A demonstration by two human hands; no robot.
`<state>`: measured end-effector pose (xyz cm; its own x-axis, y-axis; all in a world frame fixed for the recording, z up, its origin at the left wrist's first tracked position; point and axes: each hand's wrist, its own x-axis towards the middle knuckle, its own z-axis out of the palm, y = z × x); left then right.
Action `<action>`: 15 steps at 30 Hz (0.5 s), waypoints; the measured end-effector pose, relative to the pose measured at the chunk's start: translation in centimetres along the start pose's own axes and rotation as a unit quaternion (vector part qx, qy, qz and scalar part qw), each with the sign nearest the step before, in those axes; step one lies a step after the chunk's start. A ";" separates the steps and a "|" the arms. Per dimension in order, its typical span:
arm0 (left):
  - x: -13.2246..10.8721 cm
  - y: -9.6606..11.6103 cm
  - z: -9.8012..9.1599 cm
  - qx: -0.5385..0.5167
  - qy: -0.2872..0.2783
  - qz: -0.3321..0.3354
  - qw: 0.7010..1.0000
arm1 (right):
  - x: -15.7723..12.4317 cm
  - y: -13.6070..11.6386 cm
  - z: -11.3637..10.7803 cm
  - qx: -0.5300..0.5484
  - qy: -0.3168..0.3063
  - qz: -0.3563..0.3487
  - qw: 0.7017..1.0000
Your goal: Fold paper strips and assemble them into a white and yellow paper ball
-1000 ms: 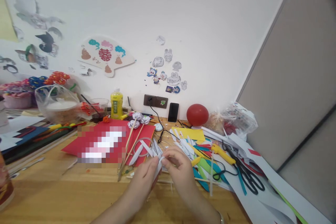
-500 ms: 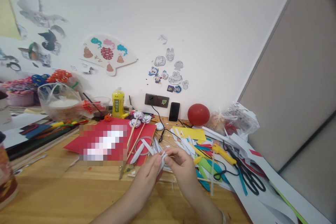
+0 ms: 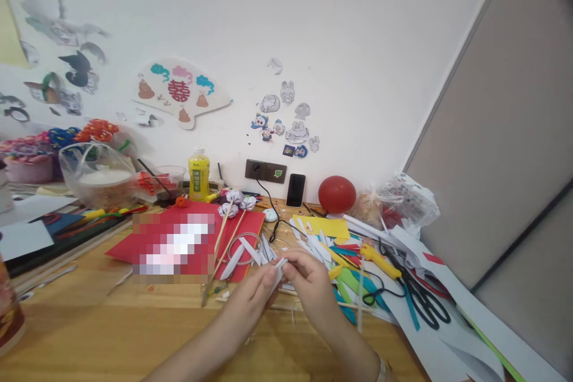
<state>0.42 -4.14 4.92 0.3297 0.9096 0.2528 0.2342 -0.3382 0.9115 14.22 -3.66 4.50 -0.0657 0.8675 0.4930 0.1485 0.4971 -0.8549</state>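
A small folded piece of white paper [image 3: 279, 273] is pinched between my two hands above the wooden table. My left hand [image 3: 258, 287] grips it from the left, thumb on top. The fingers of my right hand [image 3: 308, 274] close on its upper right end. Most of the paper is hidden behind the fingers. Just beyond my hands lie white paper strips [image 3: 242, 253] and a clear ring of tubing or tape [image 3: 244, 239]. White paper flowers [image 3: 234, 203] on wooden sticks rest on a red sheet [image 3: 188, 215].
To the right are a yellow glue gun [image 3: 380, 261], black-handled scissors [image 3: 430, 304], coloured paper strips [image 3: 349, 283] and white sheets [image 3: 447, 334]. Along the wall stand a yellow bottle [image 3: 199, 176], a phone [image 3: 295, 191] and a red balloon [image 3: 337, 194]. A patterned cup [image 3: 9, 310] stands at left.
The view has shifted slightly. My hands stay together on the paper, and my right fingers have moved a little at its upper end.
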 end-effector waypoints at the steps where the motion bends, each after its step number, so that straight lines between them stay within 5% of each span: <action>1: 0.1 -0.1 -0.2 -0.025 -0.030 -0.009 0.999 | 0.1 0.0 -0.2 0.009 -0.001 0.008 1.000; 5: 0.5 -1.0 -0.7 -0.088 -0.195 -0.075 0.974 | 0.2 0.0 -0.6 0.059 -0.018 0.026 0.998; 11: 0.7 -0.5 -0.6 0.022 -0.081 0.017 0.996 | 0.1 0.1 -0.2 0.144 -0.068 0.066 0.985; 15: 0.8 -0.2 -0.5 0.057 -0.086 0.041 0.994 | 0.2 -0.2 -0.6 0.138 -0.082 0.074 0.984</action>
<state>0.18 -3.19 5.15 0.5016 0.8265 0.2554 0.2986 -0.4426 0.8456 14.79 -3.58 4.84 -0.2246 0.9110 0.3459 -0.1037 0.3306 -0.9381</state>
